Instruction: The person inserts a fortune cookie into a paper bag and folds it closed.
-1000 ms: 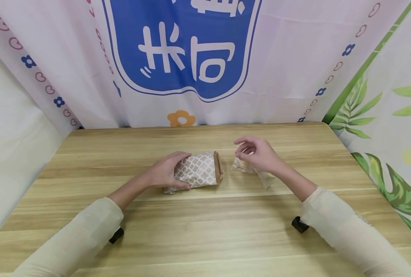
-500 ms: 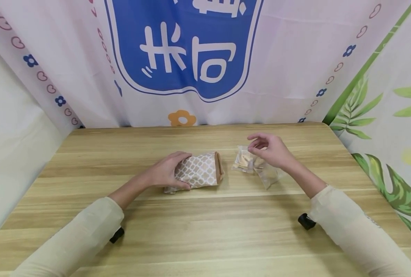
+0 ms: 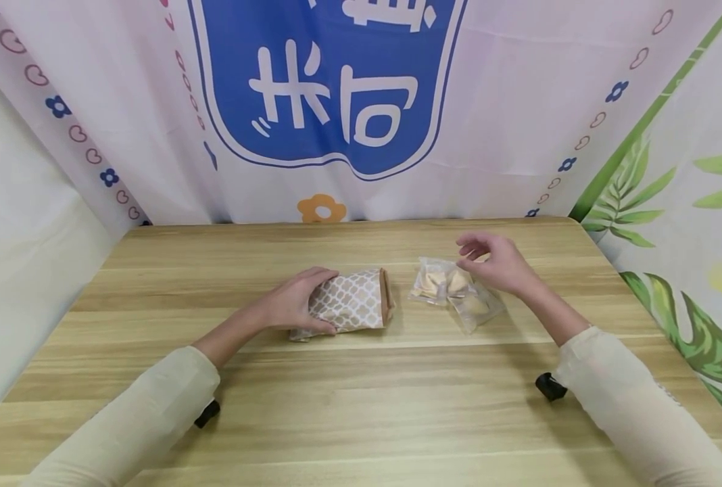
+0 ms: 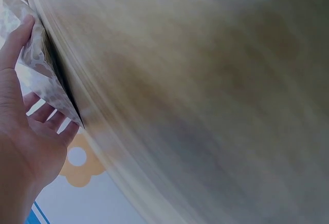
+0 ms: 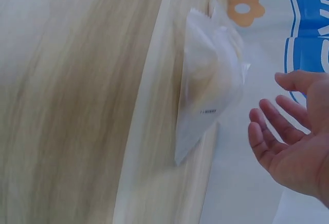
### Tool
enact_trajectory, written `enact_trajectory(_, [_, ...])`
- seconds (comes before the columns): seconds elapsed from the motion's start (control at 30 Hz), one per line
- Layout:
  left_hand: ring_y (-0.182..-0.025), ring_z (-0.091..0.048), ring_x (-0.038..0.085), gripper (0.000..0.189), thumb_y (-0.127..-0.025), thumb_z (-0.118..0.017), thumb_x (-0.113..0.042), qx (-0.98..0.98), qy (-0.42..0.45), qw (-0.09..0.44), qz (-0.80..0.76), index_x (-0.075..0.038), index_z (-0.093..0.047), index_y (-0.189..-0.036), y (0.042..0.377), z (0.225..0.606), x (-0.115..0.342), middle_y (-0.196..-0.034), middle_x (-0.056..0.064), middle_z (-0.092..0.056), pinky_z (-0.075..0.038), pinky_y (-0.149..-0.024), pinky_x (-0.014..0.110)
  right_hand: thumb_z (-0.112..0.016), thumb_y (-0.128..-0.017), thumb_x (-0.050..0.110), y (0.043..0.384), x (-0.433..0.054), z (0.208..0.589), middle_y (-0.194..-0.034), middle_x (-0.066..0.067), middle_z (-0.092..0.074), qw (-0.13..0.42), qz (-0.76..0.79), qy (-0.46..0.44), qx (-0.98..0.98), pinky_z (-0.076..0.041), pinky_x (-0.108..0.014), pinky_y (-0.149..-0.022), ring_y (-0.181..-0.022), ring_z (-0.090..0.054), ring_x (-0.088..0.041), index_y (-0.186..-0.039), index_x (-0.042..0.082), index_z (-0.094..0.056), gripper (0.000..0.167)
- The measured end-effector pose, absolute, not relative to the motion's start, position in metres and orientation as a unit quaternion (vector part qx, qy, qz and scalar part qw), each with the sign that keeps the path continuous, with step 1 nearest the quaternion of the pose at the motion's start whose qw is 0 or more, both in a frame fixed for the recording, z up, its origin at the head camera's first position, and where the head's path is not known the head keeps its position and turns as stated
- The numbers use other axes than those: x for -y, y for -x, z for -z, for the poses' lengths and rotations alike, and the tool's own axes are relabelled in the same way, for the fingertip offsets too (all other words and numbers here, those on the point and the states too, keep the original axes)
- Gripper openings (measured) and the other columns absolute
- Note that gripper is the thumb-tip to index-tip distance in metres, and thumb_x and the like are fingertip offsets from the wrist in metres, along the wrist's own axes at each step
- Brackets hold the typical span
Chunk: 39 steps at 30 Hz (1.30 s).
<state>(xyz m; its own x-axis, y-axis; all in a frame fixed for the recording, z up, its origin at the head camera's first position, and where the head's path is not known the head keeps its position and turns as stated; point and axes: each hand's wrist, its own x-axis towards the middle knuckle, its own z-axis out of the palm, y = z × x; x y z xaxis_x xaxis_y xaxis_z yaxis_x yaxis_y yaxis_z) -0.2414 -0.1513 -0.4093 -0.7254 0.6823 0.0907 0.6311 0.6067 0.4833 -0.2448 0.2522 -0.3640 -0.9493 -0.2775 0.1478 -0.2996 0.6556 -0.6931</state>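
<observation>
A paper bag (image 3: pixel 351 301) with a tan and white lattice pattern lies flat on the table, its brown folded end to the right. My left hand (image 3: pixel 294 304) grips its left part, thumb on the near side and fingers on the far side; the left wrist view shows the bag (image 4: pixel 43 75) between them. Right of it lie several small clear packets (image 3: pixel 437 281) of pale yellow food, bunched and overlapping. Just above their right side hovers my right hand (image 3: pixel 495 260), holding nothing. In the right wrist view its fingers (image 5: pixel 280 124) are loosely bent, apart from a packet (image 5: pixel 205 80).
The wooden table (image 3: pixel 361 399) reaches back to a printed cloth (image 3: pixel 507 101) with a blue sign and an orange flower. A leaf-patterned cloth (image 3: pixel 702 270) hangs along the right side. Black wrist devices (image 3: pixel 549 385) show below both sleeves.
My right hand has drawn away from the packets, moving right and slightly back, so more of them shows. The left hand and the paper bag have stayed in place.
</observation>
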Motion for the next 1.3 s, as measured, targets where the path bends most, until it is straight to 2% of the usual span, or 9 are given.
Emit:
enact_trajectory(0.17, [-0.138, -0.050, 0.039, 0.109, -0.070, -0.094, -0.048, -0.898, -0.364, 0.050, -0.242, 0.006, -0.044, -0.151, 0.240, 0.408, 0.151, -0.150, 0.022, -0.051, -0.039, -0.118, 0.053, -0.076, -0.092, 0.011, 0.246, -0.259, 0.364, -0.128, -0.030, -0.064, -0.032, -0.352, -0.160, 0.922, -0.054, -0.053, -0.096, -0.112, -0.064, -0.041, -0.132, -0.009, -0.062, 0.046])
enact_trajectory(0.33, [-0.136, -0.051, 0.040, 0.108, -0.070, -0.094, -0.047, -0.897, -0.367, 0.042, -0.241, 0.006, -0.045, -0.150, 0.238, 0.407, 0.151, -0.148, 0.023, -0.052, -0.040, -0.117, 0.054, -0.083, -0.088, 0.017, 0.246, -0.263, 0.365, -0.139, -0.030, -0.059, -0.070, -0.329, -0.171, 0.926, -0.051, -0.058, -0.102, -0.120, -0.059, -0.045, -0.139, -0.010, -0.057, 0.063])
enact_trajectory(0.47, [-0.135, -0.052, 0.040, 0.108, -0.070, -0.094, -0.047, -0.896, -0.367, 0.044, -0.246, 0.007, -0.045, -0.150, 0.238, 0.407, 0.151, -0.148, 0.023, -0.052, -0.041, -0.116, 0.055, -0.087, -0.083, 0.021, 0.247, -0.265, 0.367, -0.142, -0.031, -0.056, -0.081, -0.309, -0.176, 0.931, -0.048, -0.061, -0.105, -0.124, -0.056, -0.047, -0.142, -0.009, -0.054, 0.073])
enact_trajectory(0.77, [-0.136, -0.051, 0.040, 0.108, -0.070, -0.094, -0.048, -0.897, -0.364, 0.046, -0.247, 0.007, -0.045, -0.150, 0.238, 0.408, 0.151, -0.149, 0.023, -0.052, -0.039, -0.117, 0.055, -0.089, -0.081, 0.026, 0.251, -0.269, 0.367, -0.141, -0.034, -0.053, -0.082, -0.284, -0.187, 0.937, -0.045, -0.065, -0.105, -0.126, -0.052, -0.051, -0.145, -0.007, -0.051, 0.081])
enact_trajectory(1.0, [-0.138, -0.050, 0.039, 0.109, -0.070, -0.094, -0.047, -0.898, -0.360, 0.051, -0.246, 0.006, -0.044, -0.152, 0.239, 0.408, 0.151, -0.150, 0.022, -0.051, -0.038, -0.118, 0.054, -0.082, -0.087, 0.020, 0.252, -0.272, 0.366, -0.141, -0.037, -0.052, -0.068, -0.273, -0.170, 0.945, -0.045, -0.065, -0.104, -0.124, -0.053, -0.054, -0.144, -0.009, -0.051, 0.071])
enact_trajectory(1.13, [-0.138, -0.049, 0.039, 0.109, -0.070, -0.093, -0.048, -0.898, -0.359, 0.053, -0.248, 0.005, -0.044, -0.152, 0.239, 0.408, 0.151, -0.150, 0.021, -0.051, -0.038, -0.119, 0.053, -0.079, -0.091, 0.023, 0.253, -0.273, 0.368, -0.136, -0.038, -0.054, -0.076, -0.280, -0.134, 0.947, -0.049, -0.061, -0.101, -0.119, -0.057, -0.051, -0.144, -0.011, -0.050, 0.070])
enact_trajectory(1.3, [-0.138, -0.050, 0.039, 0.109, -0.070, -0.093, -0.049, -0.898, -0.360, 0.051, -0.247, 0.005, -0.045, -0.151, 0.240, 0.409, 0.151, -0.150, 0.021, -0.051, -0.038, -0.118, 0.053, -0.080, -0.091, 0.029, 0.256, -0.273, 0.372, -0.122, -0.031, -0.064, -0.107, -0.284, -0.101, 0.947, -0.051, -0.057, -0.099, -0.111, -0.063, -0.042, -0.148, -0.012, -0.044, 0.079])
